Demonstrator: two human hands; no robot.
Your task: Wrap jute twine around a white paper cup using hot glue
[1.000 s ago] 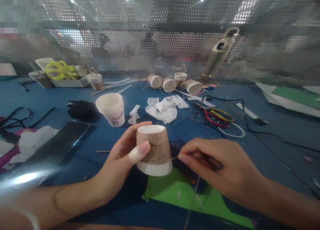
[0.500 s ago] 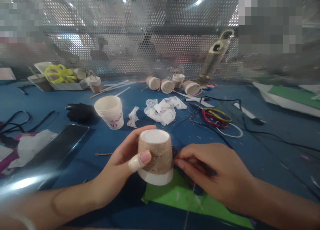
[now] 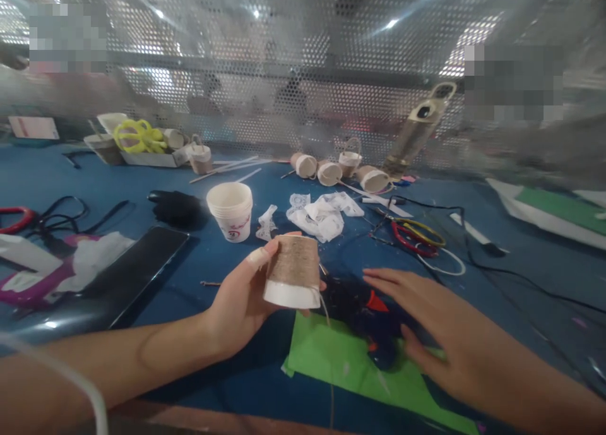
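Observation:
My left hand [image 3: 246, 290] grips a paper cup [image 3: 294, 268] wrapped in brown twine. The cup is tilted, with its bare white rim band facing down. A loose strand of twine [image 3: 331, 365] hangs from its right side toward the table edge. To the right, my right hand [image 3: 426, 321] has its fingers apart and holds nothing. Between that hand and the cup lies a dark blue glue gun [image 3: 367, 312] with a red-orange trigger, partly over a green sheet [image 3: 326, 353].
A stack of white paper cups [image 3: 230, 214] stands behind my left hand, near crumpled lace [image 3: 322, 214]. Red-and-yellow-handled tools [image 3: 416, 236] and a black cable [image 3: 466, 252] lie right. A dark phone-like slab [image 3: 146, 277] lies left. Wrapped cups [image 3: 329, 172] and a bottle [image 3: 419, 132] are at the back.
My right hand has let go at the cup's side and moved right, its fingers now spread by the glue gun. My left hand has turned the cup, and the hanging twine shows. The view has shifted.

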